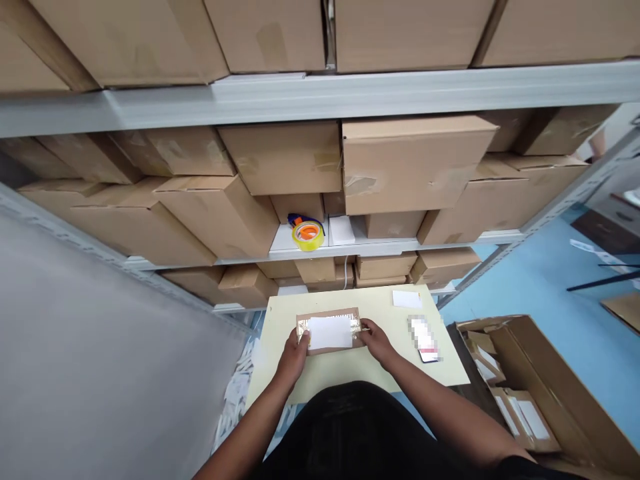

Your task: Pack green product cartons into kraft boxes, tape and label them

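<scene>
A small flat cardboard parcel (330, 331) with a white label on top lies on a pale yellow table (350, 370). Shiny clear tape shows along its left and right ends. My left hand (294, 353) grips the parcel's left end with fingers curled round it. At the right end, my right hand (376, 340) presses on the parcel with fingers bent. A white slip (407, 299) lies at the table's far right corner. A blurred card or phone (425, 340) rests to the right of my right hand.
Grey metal shelving (320, 93) packed with brown cartons rises straight ahead. A roll of tape (308, 235) with an orange core sits on a shelf. An open carton (530, 393) of labelled parcels stands on the blue floor at right. White slips litter the floor at left.
</scene>
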Action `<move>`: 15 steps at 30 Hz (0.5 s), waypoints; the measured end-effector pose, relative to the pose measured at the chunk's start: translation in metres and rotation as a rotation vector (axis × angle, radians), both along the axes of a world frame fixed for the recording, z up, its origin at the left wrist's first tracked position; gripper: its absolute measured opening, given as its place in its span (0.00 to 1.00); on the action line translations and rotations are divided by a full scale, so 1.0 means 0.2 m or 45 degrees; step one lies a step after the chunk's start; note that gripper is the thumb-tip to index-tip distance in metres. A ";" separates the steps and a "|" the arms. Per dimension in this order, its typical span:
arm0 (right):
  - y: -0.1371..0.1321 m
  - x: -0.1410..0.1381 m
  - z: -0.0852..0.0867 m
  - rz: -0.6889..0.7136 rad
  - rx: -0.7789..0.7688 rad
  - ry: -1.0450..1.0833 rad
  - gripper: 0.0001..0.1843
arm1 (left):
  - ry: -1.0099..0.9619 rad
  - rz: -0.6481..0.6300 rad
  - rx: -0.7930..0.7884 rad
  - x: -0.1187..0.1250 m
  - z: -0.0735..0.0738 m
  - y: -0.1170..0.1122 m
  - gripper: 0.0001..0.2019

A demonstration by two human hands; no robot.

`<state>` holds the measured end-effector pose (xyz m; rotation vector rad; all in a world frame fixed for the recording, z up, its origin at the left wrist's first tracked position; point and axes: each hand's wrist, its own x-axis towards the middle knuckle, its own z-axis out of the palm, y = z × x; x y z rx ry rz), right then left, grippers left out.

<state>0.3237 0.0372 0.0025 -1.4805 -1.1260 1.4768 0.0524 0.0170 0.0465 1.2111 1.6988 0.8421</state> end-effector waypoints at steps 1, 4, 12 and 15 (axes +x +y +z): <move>0.00 0.00 0.02 -0.048 0.012 -0.009 0.20 | -0.015 -0.050 0.009 0.00 0.02 0.03 0.30; -0.01 0.03 0.07 -0.218 0.031 -0.049 0.20 | -0.055 -0.195 0.010 0.02 0.09 0.13 0.28; -0.09 0.24 0.27 -0.648 0.123 -0.131 0.24 | -0.123 -0.496 0.017 0.29 0.29 0.37 0.27; -0.17 0.39 0.34 -0.792 0.159 -0.110 0.24 | -0.131 -0.599 0.028 0.50 0.35 0.41 0.28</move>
